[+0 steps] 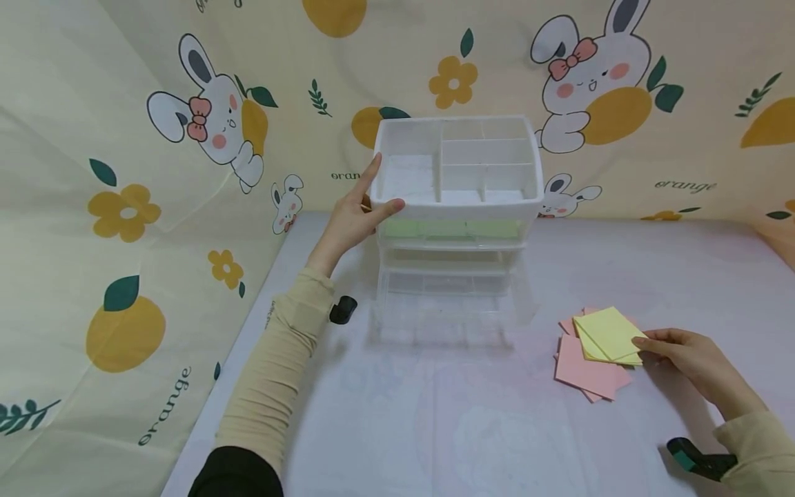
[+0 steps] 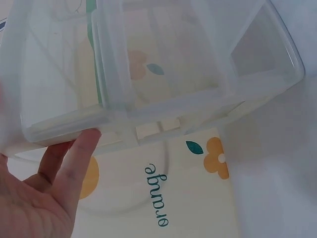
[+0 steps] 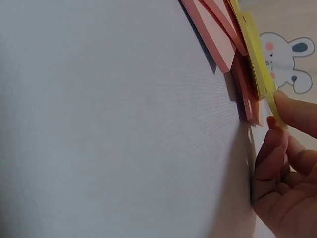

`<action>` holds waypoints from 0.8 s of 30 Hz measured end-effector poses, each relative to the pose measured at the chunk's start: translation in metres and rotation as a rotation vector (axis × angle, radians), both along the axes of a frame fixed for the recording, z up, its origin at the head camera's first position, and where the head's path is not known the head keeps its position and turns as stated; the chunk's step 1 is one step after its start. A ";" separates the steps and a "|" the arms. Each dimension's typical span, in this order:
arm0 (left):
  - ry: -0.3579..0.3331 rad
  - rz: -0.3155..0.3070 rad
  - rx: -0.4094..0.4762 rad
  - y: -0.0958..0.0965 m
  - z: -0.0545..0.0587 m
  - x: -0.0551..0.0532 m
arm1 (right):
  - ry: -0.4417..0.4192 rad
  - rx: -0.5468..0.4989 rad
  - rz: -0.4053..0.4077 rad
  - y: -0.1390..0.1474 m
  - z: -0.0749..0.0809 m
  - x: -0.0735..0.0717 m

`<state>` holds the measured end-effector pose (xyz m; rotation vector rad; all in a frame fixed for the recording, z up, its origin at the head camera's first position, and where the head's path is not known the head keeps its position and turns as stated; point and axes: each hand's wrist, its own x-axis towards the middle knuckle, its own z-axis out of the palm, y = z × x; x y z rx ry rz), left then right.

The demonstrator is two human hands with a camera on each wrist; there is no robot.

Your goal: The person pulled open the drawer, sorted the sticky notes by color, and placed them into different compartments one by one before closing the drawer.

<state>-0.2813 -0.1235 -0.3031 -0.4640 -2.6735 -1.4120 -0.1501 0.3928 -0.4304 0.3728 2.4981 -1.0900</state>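
A white plastic drawer organizer (image 1: 456, 206) with a divided open top stands at the back of the table. My left hand (image 1: 350, 219) grips its upper left corner, thumb on the front rim and fingers along the side. Green shows inside its upper drawer (image 1: 450, 231), while the clear lower drawer (image 1: 447, 304) is pulled out. At the right, thumb and fingers of my right hand (image 1: 695, 359) pinch the edge of yellow paper notes (image 1: 611, 331). These overlap a loose pile of pink notes (image 1: 584, 366); in the right wrist view one yellow corner (image 3: 275, 110) bends between the fingertips.
A cream cloth (image 1: 397, 69) with rabbits, oranges and flowers hangs behind and at the left. The table (image 1: 397, 421) has a pale covering. Small black devices sit at the left wrist (image 1: 343, 310) and the right wrist (image 1: 698, 461).
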 end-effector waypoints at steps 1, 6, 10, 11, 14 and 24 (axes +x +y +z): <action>0.000 0.000 0.003 0.000 0.000 0.000 | 0.004 -0.004 -0.003 0.000 0.000 0.001; 0.003 0.001 0.006 -0.001 -0.001 -0.001 | 0.088 -0.024 -0.002 -0.001 0.000 0.006; 0.005 -0.001 0.009 -0.001 -0.001 -0.001 | 0.153 -0.013 -0.010 -0.002 0.000 0.008; 0.006 0.000 0.007 -0.001 -0.001 -0.001 | 0.164 -0.011 -0.013 -0.002 0.000 0.008; 0.007 0.001 0.003 0.000 0.000 -0.001 | 0.188 -0.016 -0.041 -0.005 0.002 0.010; 0.000 0.004 0.006 0.001 0.000 0.000 | 0.271 -0.061 -0.049 -0.007 0.018 0.012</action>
